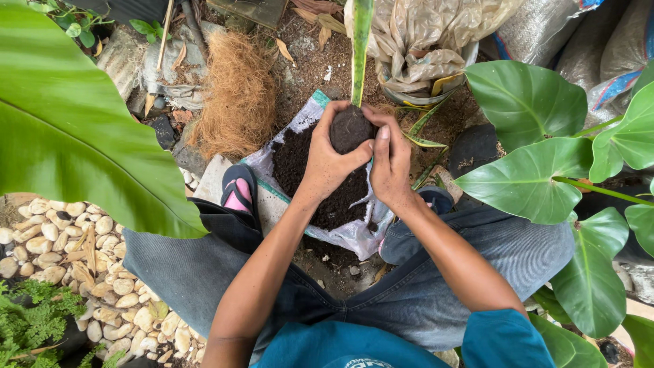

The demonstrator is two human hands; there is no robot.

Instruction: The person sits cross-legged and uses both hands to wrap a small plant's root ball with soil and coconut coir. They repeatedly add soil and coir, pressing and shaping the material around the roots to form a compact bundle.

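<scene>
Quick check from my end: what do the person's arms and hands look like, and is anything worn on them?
Both arms are bare from the short teal sleeves down. The left hand and the right hand wear no gloves, and no rings, watch or bands show on the wrists. The fingers are uncovered, with short nails. Whether soil clings to them is hard to tell.

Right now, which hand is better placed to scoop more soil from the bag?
Probably the left hand: it lies directly over the open soil bag, while the right hand wraps the soil ball from the bag's edge.
</scene>
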